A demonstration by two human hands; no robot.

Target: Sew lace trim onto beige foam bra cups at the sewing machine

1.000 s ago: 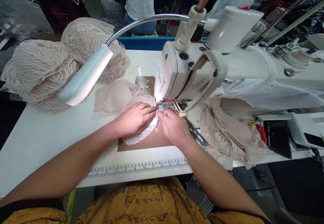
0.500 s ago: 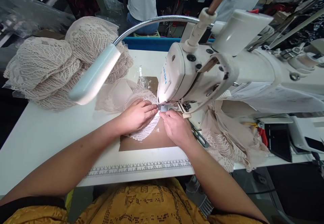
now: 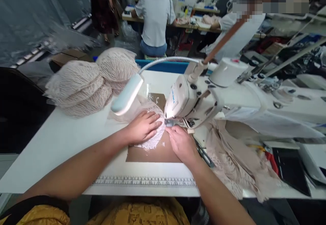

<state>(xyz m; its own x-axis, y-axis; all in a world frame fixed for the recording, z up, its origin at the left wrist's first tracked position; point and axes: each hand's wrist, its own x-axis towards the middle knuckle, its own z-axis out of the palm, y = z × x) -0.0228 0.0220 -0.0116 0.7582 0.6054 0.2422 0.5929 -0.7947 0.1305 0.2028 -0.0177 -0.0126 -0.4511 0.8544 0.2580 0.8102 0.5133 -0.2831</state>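
My left hand lies flat on a pale lace piece, fingers spread slightly and pointing at the needle area. The lace sits under the head of a white sewing machine, with sheer fabric trailing behind it to the left. Beside the presser foot, my right hand is closed, thumb and index finger pinching the lace's right edge. The exact grip is partly hidden by the fingers. A brown sheet covers the table beneath the lace.
A lit gooseneck lamp arches over the work. Stacked lace pieces stand at the back left. Small snips lie right of my right hand, near heaped beige lace. A ruler strip runs along the front edge. People sit and stand beyond.
The head view has tilted up, showing more of the room behind. My left hand's fingers are spread a little more on the lace; my right hand stays beside the presser foot.
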